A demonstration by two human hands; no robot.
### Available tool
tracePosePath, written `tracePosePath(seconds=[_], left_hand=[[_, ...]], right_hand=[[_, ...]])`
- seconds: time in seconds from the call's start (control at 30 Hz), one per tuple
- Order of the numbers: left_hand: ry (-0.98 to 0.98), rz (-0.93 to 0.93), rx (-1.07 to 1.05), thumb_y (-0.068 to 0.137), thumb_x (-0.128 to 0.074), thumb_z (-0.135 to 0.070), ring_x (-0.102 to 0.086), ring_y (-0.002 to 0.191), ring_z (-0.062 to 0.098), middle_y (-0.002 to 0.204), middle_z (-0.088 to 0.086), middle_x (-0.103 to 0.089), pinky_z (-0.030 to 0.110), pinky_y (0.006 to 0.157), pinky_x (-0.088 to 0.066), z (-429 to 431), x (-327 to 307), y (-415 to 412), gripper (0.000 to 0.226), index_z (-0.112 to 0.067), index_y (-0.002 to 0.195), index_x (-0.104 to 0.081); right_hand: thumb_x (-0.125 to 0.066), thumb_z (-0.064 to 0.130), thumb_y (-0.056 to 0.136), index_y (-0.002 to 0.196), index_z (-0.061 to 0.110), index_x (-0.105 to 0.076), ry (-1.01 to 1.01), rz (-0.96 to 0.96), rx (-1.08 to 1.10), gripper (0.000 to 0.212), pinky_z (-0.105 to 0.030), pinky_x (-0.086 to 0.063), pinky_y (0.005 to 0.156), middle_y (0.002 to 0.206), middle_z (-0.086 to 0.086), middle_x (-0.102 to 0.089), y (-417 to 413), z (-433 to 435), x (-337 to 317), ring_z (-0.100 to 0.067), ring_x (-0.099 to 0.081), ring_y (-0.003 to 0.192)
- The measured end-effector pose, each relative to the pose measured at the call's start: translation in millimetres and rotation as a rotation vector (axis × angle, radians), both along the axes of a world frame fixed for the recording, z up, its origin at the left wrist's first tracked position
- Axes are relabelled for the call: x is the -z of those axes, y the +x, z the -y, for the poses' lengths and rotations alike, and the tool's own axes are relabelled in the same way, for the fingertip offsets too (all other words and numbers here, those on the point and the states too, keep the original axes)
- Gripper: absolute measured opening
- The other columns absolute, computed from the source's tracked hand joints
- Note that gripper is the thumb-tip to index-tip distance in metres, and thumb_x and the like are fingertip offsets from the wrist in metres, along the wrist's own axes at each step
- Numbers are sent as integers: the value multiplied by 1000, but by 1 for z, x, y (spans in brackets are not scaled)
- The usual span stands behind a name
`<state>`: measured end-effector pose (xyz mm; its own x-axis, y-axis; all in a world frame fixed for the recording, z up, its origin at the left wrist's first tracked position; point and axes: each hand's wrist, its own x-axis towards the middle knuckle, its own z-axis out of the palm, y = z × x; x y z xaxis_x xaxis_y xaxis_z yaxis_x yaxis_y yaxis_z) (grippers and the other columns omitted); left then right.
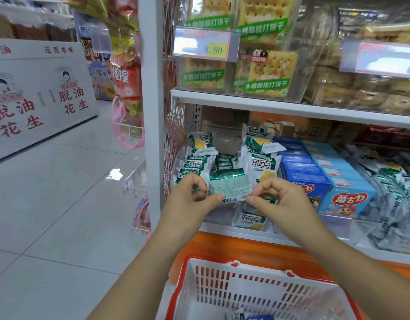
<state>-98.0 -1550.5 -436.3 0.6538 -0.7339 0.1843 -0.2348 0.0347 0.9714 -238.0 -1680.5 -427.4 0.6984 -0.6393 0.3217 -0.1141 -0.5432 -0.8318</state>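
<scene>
A small green and white snack packet [230, 187] is held flat between both hands in front of a clear bin of the same packets [260, 158] on the lower shelf. Its back side with a barcode faces me. My left hand [194, 195] pinches its left edge with thumb and curled fingers. My right hand [278, 197] pinches its right edge the same way. Below my forearms hangs a white shopping basket with a red rim [257, 294]. Two small packets [247, 316] lie in the basket's bottom.
Blue snack boxes [333, 181] stand to the right of the bin. The upper shelf [268, 105] carries clear tubs of crackers [264, 72] and a price tag reading 8.80 [205, 46]. A white upright post [153, 112] and hanging snack bags [127, 84] are at left, beside tiled aisle floor [60, 204].
</scene>
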Motion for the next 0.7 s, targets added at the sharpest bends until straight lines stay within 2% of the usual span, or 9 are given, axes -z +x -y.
tracePosePath(seconds=[0.07, 0.17, 0.23, 0.33, 0.43, 0.5, 0.57, 0.63, 0.7], left_hand=[[4, -29, -16, 78, -77, -21, -52, 63, 20, 70, 10, -50, 26, 61, -45, 0, 0, 1, 31, -20, 75, -46], [30, -159, -33, 57, -80, -46, -60, 78, 33, 86, 13, -60, 47, 80, -52, 0, 1, 5, 35, -31, 68, -50], [7, -266, -3, 53, -81, -44, -54, 76, 26, 78, 7, -55, 49, 78, -50, -1, 0, 7, 36, -28, 67, -52], [1, -356, 21, 74, -80, -27, -58, 82, 23, 90, 20, -59, 48, 85, -56, -1, -2, 11, 27, -16, 77, -55], [-39, -423, 32, 89, -64, -25, -67, 83, 14, 105, 16, -68, 28, 78, -58, -4, -9, 16, 16, -10, 93, -62], [-68, -396, -15, 90, -61, -35, -68, 88, 10, 103, 0, -70, 28, 83, -54, -6, -11, 23, 24, -15, 102, -64], [-42, -257, -147, 90, -60, -39, -64, 98, 9, 105, -8, -67, 28, 87, -49, -7, -9, 30, 21, -23, 103, -63], [33, -85, -270, 90, -61, -37, -57, 104, 9, 111, -10, -61, 25, 84, -43, -7, -1, 40, 17, -27, 104, -61], [105, 41, -324, 89, -62, -36, -54, 106, 12, 116, -11, -51, 29, 91, -42, -5, 9, 47, 15, -33, 103, -57]], right_hand=[[-73, 13, 79, 81, 27, -63, -94, 3, 10, 17, -29, -51, 84, 91, 20, -66, 0, 1, 1, 0, -62, 83], [-75, 22, 78, 94, 39, -58, -420, -95, -80, 29, -11, -39, 92, 129, 27, -40, 2, 0, -4, 6, -52, 105], [-75, 22, 79, 101, 34, -59, -615, -185, -146, 30, -16, -38, 92, 132, 22, -40, 6, -2, -5, 1, -49, 112], [-75, 14, 78, 104, 23, -59, -745, -197, -155, 32, -24, -41, 86, 125, 8, -53, 17, -2, -6, 0, -46, 105], [-70, 14, 82, 106, 21, -58, -615, -155, -128, 28, -28, -50, 78, 106, 11, -60, 35, -2, -11, -1, -52, 89], [-64, 22, 87, 110, 26, -54, -429, -135, -72, 26, -29, -54, 71, 103, 12, -62, 51, -7, -16, -1, -59, 81], [-59, 28, 91, 116, 26, -50, -244, -124, -7, 26, -28, -53, 68, 108, 6, -63, 71, -1, -16, -6, -61, 74], [-59, 31, 92, 121, 20, -51, -97, -150, 56, 32, -33, -50, 82, 118, 2, -58, 96, 11, -14, -16, -60, 89], [-63, 29, 90, 118, 14, -55, 35, -134, 95, 33, -42, -50, 91, 124, -6, -57, 121, 22, -11, -25, -62, 99]])
